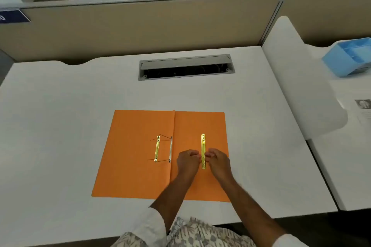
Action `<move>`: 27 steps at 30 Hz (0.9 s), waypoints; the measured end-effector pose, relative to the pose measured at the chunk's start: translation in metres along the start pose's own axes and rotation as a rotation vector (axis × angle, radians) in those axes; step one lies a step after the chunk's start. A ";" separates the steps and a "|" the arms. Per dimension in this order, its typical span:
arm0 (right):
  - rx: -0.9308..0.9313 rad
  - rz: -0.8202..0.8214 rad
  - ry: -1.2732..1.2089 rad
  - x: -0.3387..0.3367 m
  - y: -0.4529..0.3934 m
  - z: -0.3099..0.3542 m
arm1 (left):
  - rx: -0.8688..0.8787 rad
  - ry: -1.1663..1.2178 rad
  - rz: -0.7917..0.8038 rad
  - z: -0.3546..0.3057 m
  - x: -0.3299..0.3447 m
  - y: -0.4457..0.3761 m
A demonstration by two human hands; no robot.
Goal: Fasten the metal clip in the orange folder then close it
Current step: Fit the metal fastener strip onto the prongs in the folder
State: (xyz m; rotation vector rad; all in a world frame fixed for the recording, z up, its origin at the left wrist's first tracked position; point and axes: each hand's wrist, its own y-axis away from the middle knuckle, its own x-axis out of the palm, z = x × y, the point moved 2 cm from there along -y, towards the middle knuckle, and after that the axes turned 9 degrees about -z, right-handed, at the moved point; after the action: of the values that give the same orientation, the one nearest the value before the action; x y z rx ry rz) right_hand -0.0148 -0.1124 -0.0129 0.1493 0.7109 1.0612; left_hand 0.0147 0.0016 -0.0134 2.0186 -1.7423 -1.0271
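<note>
An orange folder (138, 166) lies open flat on the white desk. Near its spine fold sits a fastener base (163, 149) with a gold strip, a silver strip and thin prongs sticking out sideways. A loose gold metal clip bar (203, 142) lies lengthwise on the right flap. My left hand (187, 159) and my right hand (217, 159) flank the bar's lower half, fingertips pinching it from both sides.
A grey cable slot (186, 67) is set in the white desk (60, 126) behind the folder. A blue plastic organiser (350, 58) and a printed sheet (363, 110) rest on the neighbouring desk at the right. A beige partition (130, 28) closes the back.
</note>
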 end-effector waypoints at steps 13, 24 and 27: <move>0.089 -0.025 -0.103 0.000 -0.009 -0.011 | -0.069 -0.016 -0.051 -0.004 0.011 -0.005; 0.077 -0.045 -0.059 0.004 -0.015 -0.016 | -0.141 -0.006 -0.136 -0.007 0.011 -0.012; 0.083 -0.032 -0.042 0.005 -0.019 -0.016 | -0.209 0.036 -0.139 -0.007 0.008 -0.015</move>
State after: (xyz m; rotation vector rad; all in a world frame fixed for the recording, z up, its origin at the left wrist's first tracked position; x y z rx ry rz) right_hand -0.0086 -0.1214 -0.0359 0.2304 0.7174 0.9961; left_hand 0.0311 -0.0046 -0.0205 2.0333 -1.4270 -1.1551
